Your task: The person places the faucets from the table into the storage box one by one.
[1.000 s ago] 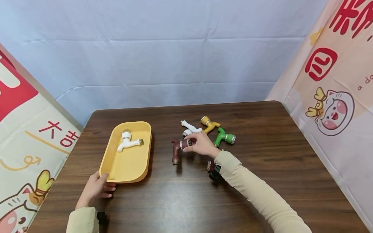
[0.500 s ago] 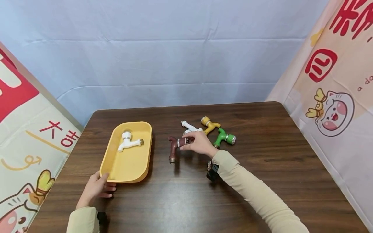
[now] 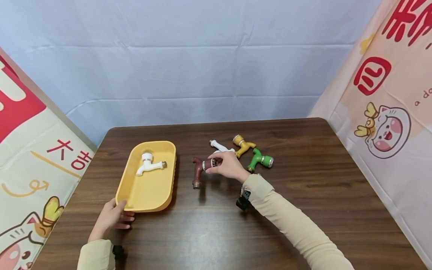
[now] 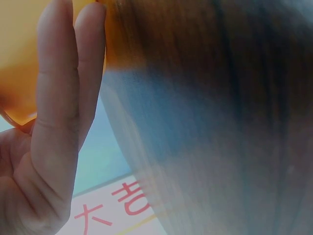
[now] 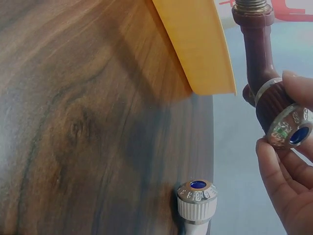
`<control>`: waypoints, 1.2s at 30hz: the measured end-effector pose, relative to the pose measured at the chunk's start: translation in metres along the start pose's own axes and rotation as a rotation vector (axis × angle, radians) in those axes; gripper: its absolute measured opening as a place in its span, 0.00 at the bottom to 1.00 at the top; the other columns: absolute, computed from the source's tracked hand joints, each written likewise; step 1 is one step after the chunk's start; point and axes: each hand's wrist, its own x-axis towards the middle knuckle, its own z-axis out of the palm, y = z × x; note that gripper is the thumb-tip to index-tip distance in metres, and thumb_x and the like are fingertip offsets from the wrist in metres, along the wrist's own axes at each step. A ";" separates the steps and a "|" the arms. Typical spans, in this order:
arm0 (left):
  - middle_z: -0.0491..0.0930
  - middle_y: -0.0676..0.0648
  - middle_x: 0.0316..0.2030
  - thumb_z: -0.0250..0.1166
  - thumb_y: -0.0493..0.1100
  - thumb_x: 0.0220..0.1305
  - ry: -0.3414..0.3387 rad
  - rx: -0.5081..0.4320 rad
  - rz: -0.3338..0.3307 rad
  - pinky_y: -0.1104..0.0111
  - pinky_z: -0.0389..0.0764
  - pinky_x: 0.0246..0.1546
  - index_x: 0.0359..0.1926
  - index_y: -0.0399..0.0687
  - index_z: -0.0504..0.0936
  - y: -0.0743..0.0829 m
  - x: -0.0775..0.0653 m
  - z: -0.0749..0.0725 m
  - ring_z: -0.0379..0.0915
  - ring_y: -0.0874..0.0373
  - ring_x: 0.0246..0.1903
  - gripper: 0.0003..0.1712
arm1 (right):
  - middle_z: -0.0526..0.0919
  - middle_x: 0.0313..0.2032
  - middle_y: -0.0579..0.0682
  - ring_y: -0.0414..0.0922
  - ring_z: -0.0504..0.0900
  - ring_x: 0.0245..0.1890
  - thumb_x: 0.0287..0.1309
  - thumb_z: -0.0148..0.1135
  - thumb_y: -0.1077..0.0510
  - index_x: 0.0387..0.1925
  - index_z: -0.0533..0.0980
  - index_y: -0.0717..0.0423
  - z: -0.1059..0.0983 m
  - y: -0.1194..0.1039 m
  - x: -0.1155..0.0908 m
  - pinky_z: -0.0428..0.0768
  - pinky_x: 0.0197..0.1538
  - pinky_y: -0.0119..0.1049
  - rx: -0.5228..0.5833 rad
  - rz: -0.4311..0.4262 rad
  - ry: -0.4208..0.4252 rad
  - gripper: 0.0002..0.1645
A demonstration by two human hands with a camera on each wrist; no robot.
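Note:
My right hand (image 3: 228,165) pinches a dark red faucet (image 3: 197,172) by its ribbed knob, above the table. In the right wrist view the faucet's body (image 5: 258,51) and threaded end stick up past the fingers. My left hand (image 3: 109,217) holds the near left corner of a yellow tray (image 3: 145,208), thumb over the rim; in the left wrist view two straight fingers (image 4: 57,88) lie along its outside. Inside the tray lies a white faucet (image 3: 148,165). Beyond the right hand are another white faucet (image 3: 219,147), partly hidden, a yellow faucet (image 3: 242,145) and a green faucet (image 3: 259,160).
The dark wooden table (image 3: 209,232) carries everything. A pale cloth (image 3: 189,67) hangs behind its far edge, and printed banners stand at both sides. Something small shows beside the right wrist's black camera (image 3: 243,200), mostly hidden.
My right hand has moved slightly left with the dark red faucet, toward the tray. A second dark red knob by the right wrist has become mostly covered. The left hand and tray stay put.

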 end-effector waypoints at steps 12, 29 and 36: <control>0.79 0.40 0.27 0.40 0.45 0.71 0.002 0.004 -0.017 0.57 0.81 0.24 0.58 0.28 0.51 0.000 -0.001 0.002 0.79 0.49 0.26 0.25 | 0.81 0.28 0.47 0.39 0.76 0.24 0.40 0.73 0.53 0.42 0.79 0.55 -0.001 -0.007 0.004 0.75 0.28 0.32 0.035 0.004 0.001 0.23; 0.79 0.40 0.28 0.39 0.45 0.72 0.005 0.004 -0.009 0.57 0.81 0.24 0.58 0.28 0.52 0.002 -0.002 0.001 0.79 0.50 0.27 0.24 | 0.81 0.27 0.46 0.37 0.76 0.25 0.38 0.74 0.53 0.42 0.80 0.57 0.008 -0.018 0.018 0.75 0.30 0.30 0.045 -0.044 0.010 0.25; 0.79 0.40 0.27 0.39 0.44 0.72 0.005 0.001 -0.001 0.57 0.81 0.24 0.58 0.28 0.51 0.003 -0.003 0.001 0.79 0.50 0.26 0.24 | 0.81 0.28 0.47 0.39 0.77 0.26 0.39 0.74 0.53 0.43 0.79 0.58 0.009 -0.025 0.021 0.75 0.31 0.31 0.053 -0.037 -0.014 0.26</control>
